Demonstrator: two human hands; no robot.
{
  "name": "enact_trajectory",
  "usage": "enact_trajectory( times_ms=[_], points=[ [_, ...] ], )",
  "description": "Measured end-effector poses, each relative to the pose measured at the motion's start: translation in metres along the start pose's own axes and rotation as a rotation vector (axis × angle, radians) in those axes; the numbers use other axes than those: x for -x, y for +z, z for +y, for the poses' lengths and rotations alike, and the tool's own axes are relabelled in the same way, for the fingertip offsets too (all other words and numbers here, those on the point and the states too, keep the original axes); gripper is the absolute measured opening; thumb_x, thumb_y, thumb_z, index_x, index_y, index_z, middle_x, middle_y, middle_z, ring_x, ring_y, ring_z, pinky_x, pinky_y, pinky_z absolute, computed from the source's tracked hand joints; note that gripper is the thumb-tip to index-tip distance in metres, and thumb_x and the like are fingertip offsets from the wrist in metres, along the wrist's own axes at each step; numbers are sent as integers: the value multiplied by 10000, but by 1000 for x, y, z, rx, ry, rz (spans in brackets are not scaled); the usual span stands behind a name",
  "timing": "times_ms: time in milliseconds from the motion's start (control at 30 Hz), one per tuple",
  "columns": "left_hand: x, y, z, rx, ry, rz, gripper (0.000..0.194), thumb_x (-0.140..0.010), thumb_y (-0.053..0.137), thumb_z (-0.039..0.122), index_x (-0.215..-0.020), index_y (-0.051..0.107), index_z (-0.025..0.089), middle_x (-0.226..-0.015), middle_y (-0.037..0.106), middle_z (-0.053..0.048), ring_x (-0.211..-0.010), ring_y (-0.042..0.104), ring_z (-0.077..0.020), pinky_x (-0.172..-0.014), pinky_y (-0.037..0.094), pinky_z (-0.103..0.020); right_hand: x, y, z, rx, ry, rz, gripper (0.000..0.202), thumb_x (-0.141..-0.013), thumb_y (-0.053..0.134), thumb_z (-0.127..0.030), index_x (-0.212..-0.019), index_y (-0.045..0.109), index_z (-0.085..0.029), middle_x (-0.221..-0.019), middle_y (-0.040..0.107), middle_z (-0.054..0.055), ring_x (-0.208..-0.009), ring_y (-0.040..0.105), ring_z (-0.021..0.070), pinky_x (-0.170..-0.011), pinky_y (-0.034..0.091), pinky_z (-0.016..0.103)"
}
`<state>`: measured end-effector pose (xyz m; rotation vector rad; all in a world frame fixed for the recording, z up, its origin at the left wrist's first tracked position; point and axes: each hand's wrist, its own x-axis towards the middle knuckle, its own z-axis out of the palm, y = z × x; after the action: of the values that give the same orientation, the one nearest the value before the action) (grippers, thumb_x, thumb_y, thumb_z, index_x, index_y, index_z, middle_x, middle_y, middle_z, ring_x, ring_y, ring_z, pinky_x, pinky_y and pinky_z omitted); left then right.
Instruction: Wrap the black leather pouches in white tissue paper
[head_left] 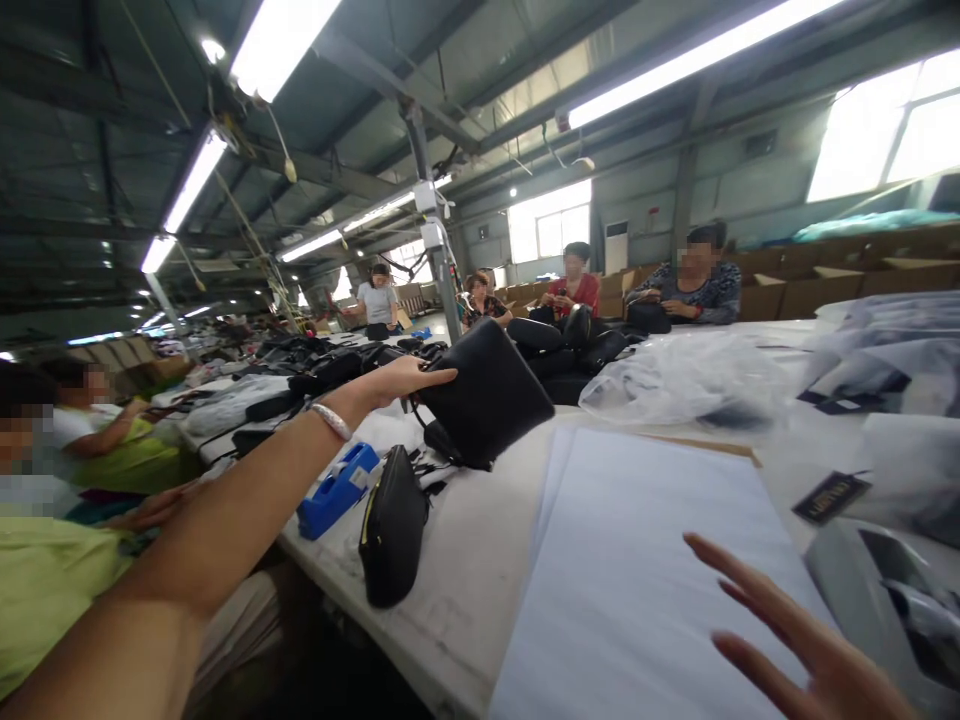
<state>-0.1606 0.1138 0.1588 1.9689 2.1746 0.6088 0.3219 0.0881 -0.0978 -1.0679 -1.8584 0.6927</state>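
My left hand [409, 378] reaches forward across the table and grips a black handbag [487, 395] by its upper left edge, thumb on the near face. The bag is tilted and its lower part hangs close to the tabletop. At the lower right, my right hand [795, 630] is open, fingers spread above a stack of white paper sheets [630, 560], holding nothing. Another black bag with a gold zipper [394, 530] stands near the table's front edge, below my left wrist. Beside it sits a blue tape dispenser [337, 490].
Black bags [555, 350] are heaped behind the held one. Clear plastic bags [675, 375] cover the right side, near a black hang tag [831, 497] and a grey device [870, 590]. Co-workers sit at left and across the table. Cardboard boxes [817, 285] line the back.
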Motion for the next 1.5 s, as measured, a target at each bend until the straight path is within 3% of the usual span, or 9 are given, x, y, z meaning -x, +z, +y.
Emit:
enact_trajectory(
  times_ms=[167,300,467,633,1000,1200,1367,1433,1500],
  points=[
    [35,52,60,449,-60,-444,647,-636,696,754,-829,734,138,-768,698,-79,-638,614,-181,-548,463,-272,-24,34,-71,-632,160,-108,888,-831,550,-712,-1555,177,-358,-1594,296,68,-1406,370,337,-1109,373,531],
    [56,93,91,537,-82,-627,598,-649,699,742,-691,704,146,-651,646,-48,-560,575,-154,-539,470,-275,-6,42,-84,-872,379,-178,856,-794,711,-569,-1513,343,-285,-1468,503,77,-1361,439,335,-1126,371,504],
    [78,134,110,1045,-109,-748,667,-778,558,759,-1098,696,190,-1094,715,-95,-1023,664,-259,-890,532,-388,30,52,-73,-1124,709,15,701,-828,648,-586,-1389,534,-182,-1258,673,120,-1183,607,360,-1045,473,524],
    [111,177,136,1075,105,-556,651,-712,816,471,-1287,606,250,-1255,679,-72,-1179,611,-298,-995,493,-401,41,61,-68,-1141,621,210,761,-823,682,-554,-1464,440,-223,-1325,635,90,-1251,558,333,-1103,416,510],
    [120,217,139,1143,-66,-321,506,-690,844,415,-1105,685,174,-1074,747,-83,-1000,687,-285,-853,566,-365,51,68,-59,-893,504,337,793,-797,744,-490,-1479,406,-270,-1356,614,58,-1306,505,314,-1135,375,480],
    [137,218,102,1312,-168,-364,445,-876,610,560,-1088,677,175,-1085,730,-88,-956,691,-230,-822,549,-324,32,11,-58,-930,602,0,728,-787,748,-478,-1427,496,-244,-1259,675,98,-1146,628,354,-1008,493,508],
    [141,211,62,1186,-65,204,468,-910,504,616,-1044,688,207,-1168,691,-72,-1034,657,-213,-931,494,-320,23,-25,-66,-916,622,-354,755,-718,808,-402,-1406,529,-264,-1221,694,88,-1116,645,362,-954,520,499],
    [146,209,60,1140,63,40,526,-886,523,637,-1237,633,261,-1375,587,-72,-1234,561,-253,-1057,422,-359,17,-27,-74,-887,584,-497,783,-707,812,-374,-1422,509,-273,-1288,656,72,-1167,612,361,-983,496,503],
    [153,208,62,1097,131,-412,634,-875,496,672,-1365,559,276,-1441,537,-81,-1325,484,-286,-1122,364,-406,13,-26,-80,-843,530,-610,827,-688,818,-366,-1438,486,-268,-1351,612,58,-1235,559,367,-1023,457,509]
  ],
)
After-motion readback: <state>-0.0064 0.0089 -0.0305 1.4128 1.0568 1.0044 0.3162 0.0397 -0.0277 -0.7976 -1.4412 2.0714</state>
